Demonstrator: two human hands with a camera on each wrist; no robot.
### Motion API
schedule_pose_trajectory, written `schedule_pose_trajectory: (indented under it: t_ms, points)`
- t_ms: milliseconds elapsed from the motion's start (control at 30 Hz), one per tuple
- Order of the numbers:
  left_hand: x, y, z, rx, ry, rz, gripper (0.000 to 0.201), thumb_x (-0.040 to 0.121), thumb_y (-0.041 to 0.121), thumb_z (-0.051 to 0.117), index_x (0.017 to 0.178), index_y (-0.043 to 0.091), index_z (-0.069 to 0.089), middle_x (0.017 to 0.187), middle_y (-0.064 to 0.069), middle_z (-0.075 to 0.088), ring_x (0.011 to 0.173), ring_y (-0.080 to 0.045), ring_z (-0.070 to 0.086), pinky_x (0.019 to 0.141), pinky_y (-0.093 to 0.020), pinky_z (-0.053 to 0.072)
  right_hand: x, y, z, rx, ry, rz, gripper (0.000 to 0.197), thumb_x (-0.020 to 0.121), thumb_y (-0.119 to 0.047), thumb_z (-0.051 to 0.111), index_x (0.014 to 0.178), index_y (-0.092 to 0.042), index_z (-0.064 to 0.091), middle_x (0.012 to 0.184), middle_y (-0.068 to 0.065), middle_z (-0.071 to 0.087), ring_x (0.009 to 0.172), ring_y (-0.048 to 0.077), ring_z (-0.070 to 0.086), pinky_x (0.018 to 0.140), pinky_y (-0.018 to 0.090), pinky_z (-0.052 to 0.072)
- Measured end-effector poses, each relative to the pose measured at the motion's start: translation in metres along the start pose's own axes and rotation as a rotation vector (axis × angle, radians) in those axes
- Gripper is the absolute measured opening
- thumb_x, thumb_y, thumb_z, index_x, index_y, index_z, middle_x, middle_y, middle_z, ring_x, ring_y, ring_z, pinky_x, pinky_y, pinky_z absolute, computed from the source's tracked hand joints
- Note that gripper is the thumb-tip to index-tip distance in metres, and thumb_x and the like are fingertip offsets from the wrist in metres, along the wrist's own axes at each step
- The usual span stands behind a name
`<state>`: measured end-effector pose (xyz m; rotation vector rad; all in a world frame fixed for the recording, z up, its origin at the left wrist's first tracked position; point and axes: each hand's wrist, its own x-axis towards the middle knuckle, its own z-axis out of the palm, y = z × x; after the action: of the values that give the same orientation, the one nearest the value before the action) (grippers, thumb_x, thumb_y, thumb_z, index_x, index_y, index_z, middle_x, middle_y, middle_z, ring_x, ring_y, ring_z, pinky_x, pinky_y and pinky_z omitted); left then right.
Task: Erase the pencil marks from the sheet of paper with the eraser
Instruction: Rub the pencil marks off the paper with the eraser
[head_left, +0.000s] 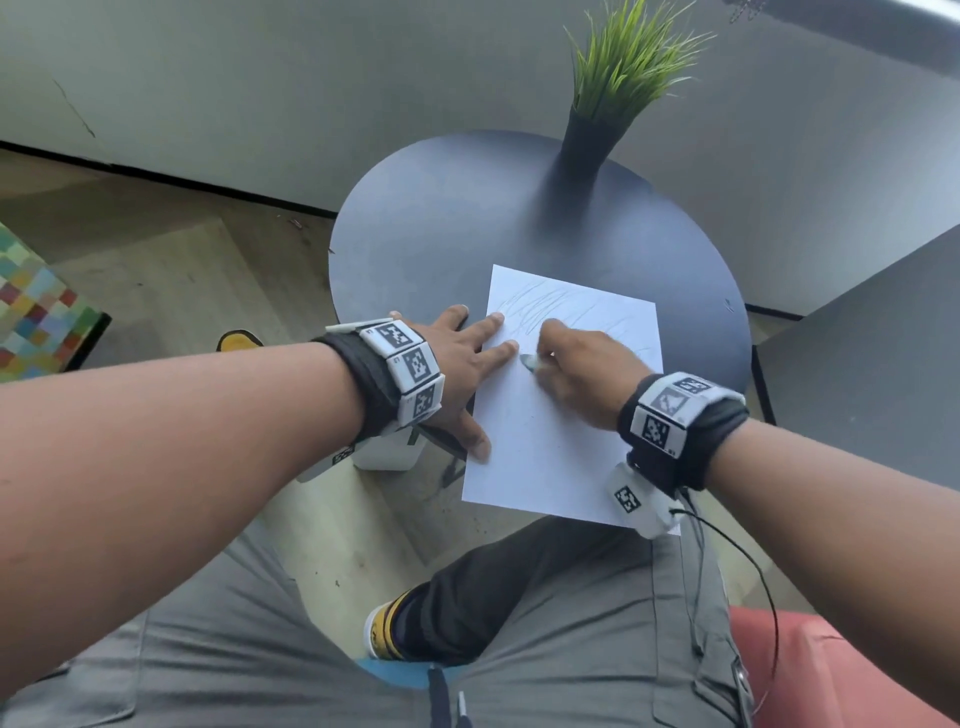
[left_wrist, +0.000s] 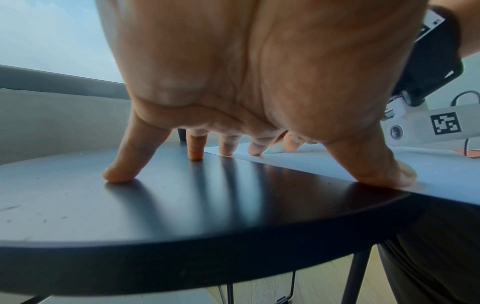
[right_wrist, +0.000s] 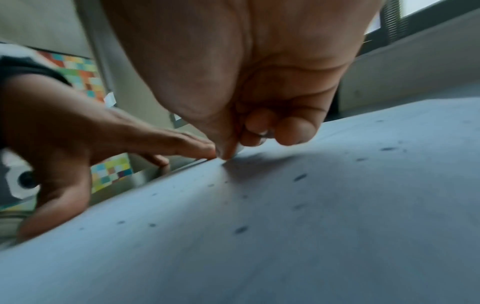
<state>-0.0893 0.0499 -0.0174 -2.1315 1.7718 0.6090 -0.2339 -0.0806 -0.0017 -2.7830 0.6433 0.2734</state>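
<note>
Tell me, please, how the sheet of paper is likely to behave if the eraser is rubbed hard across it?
The sheet of paper looks thin and light, so it would probably slide or crumple; the left hand presses its edge flat. Its near end overhangs the table and would likely flop. The right hand pinches the eraser.

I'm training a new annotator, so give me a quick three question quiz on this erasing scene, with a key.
1. True or false: the left hand lies flat with spread fingers, steadying the sheet of paper.
2. Which hand pinches the eraser? A) left B) right C) neither
3. Fill in: faint pencil marks remain on the sheet's ____ part, toward the potted plant.

Key
1. True; some fingertips and the thumb press its left edge, others rest on the dark round table.
2. B, the right hand.
3. Far (upper).
</note>
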Motion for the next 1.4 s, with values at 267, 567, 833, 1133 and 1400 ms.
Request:
schedule_pose_trajectory:
  t_ms: [267, 567, 833, 1133, 1400]
  points:
    - [0.001, 0.000, 0.000, 0.024, 0.009, 0.003, 0.129, 0.057, 0.095, 0.056, 0.156, 0.040, -0.005, 0.165, 0.009, -0.014, 0.150, -0.029, -0.001, 0.093, -0.072, 0.036, -0.008, -0.001, 0.001, 0.009, -0.058, -0.038, 0.026, 0.098, -0.037, 0.043, 0.104, -0.012, 0.047, 0.096, 0.008, 0.061, 0.085, 0.029, 0.056, 0.073, 0.037, 0.045]
    - [-0.001, 0.002, -0.004, 0.037, 0.014, 0.010, 0.122, 0.059, 0.094, 0.057, 0.154, 0.048, -0.004, 0.166, 0.007, -0.010, 0.148, -0.030, 0.004, 0.092, -0.066, 0.041, -0.014, 0.002, 0.000, -0.026, -0.099, -0.038, 0.020, 0.098, -0.030, 0.044, 0.104, -0.012, 0.045, 0.096, 0.010, 0.061, 0.088, 0.033, 0.057, 0.074, 0.037, 0.044]
    - [-0.001, 0.002, -0.005, 0.033, 0.005, 0.001, 0.124, 0.058, 0.094, 0.057, 0.154, 0.046, -0.006, 0.165, 0.007, -0.010, 0.148, -0.029, 0.003, 0.092, -0.067, 0.041, -0.030, -0.009, 0.007, -0.039, -0.178, -0.147, 0.027, 0.099, -0.038, 0.036, 0.102, -0.012, 0.045, 0.093, 0.006, 0.059, 0.083, 0.030, 0.055, 0.070, 0.035, 0.041]
    - [-0.001, 0.002, -0.004, 0.017, 0.000, 0.001, 0.129, 0.057, 0.094, 0.058, 0.156, 0.041, -0.007, 0.164, 0.011, -0.017, 0.149, -0.028, -0.001, 0.094, -0.071, 0.037, -0.033, -0.002, 0.007, 0.003, -0.148, -0.097, 0.028, 0.100, -0.042, 0.039, 0.098, -0.015, 0.043, 0.086, 0.001, 0.054, 0.078, 0.027, 0.052, 0.069, 0.036, 0.042]
    - [0.001, 0.004, -0.002, 0.020, -0.005, -0.007, 0.126, 0.055, 0.095, 0.058, 0.153, 0.048, -0.007, 0.164, 0.012, -0.016, 0.149, -0.030, 0.000, 0.092, -0.075, 0.037, -0.046, -0.012, 0.025, -0.064, -0.193, -0.264, 0.019, 0.097, -0.024, 0.050, 0.089, -0.022, 0.032, 0.079, -0.008, 0.042, 0.073, 0.022, 0.048, 0.064, 0.032, 0.034]
